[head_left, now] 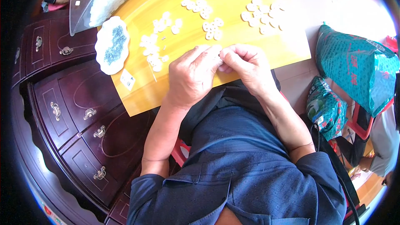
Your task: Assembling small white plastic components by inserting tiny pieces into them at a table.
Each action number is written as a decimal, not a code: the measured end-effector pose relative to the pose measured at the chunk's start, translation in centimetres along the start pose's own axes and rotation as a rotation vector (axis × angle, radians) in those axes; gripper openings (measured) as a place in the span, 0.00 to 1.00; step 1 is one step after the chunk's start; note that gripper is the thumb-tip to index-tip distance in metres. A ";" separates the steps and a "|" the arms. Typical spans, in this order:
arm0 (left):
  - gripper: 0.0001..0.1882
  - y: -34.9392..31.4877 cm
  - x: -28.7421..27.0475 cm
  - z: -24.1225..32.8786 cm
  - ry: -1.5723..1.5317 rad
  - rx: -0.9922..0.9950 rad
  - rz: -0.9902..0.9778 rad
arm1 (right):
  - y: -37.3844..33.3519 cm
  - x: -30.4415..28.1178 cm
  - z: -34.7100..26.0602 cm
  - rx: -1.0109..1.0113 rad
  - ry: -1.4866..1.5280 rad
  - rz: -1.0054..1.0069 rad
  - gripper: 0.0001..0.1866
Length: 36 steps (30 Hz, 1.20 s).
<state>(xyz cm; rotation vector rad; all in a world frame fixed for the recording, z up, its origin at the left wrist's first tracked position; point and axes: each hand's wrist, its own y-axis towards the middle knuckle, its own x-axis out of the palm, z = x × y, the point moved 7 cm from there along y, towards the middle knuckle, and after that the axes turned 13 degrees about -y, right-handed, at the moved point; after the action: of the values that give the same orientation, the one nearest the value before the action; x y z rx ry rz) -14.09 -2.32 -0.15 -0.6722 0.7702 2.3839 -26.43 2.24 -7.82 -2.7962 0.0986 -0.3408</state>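
Note:
My left hand (193, 75) and my right hand (246, 64) meet over the near edge of a yellow table (143, 96). Their fingertips are pinched together around something small, of which only a dark speck shows. Beyond my hands, small white round pieces lie in clusters: one group (213, 29) straight ahead, another (262, 15) to the far right, and more (152, 50) on the left. A white scalloped dish (101, 52) at the table's left edge holds a heap of tiny dark bits (116, 46), too fine to name.
A small white card (127, 79) lies below the dish. Behind it stands a clear bin (85, 10) of white pieces. Dark wooden drawers (79, 96) flank the table on the left. Teal bags (354, 64) sit at right, near another person's arm (366, 163).

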 end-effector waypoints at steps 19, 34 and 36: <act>0.11 -0.7 -0.6 -0.4 -0.138 -0.099 0.076 | -0.2 -0.3 -0.3 -0.058 -0.202 0.059 0.11; 0.03 -2.5 -8.2 -8.1 0.324 -0.312 0.200 | 0.9 -6.9 -7.6 -0.237 -1.215 0.491 0.10; 0.04 -2.3 -8.3 -8.4 0.332 -0.339 0.196 | 0.9 -6.6 -8.0 -0.270 -1.200 0.504 0.08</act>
<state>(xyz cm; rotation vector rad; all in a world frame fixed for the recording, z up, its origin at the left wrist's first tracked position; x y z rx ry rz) -4.17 -8.91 -2.08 -1.2045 0.5858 2.6474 -34.80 -0.35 -2.23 -2.5845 0.5522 1.5014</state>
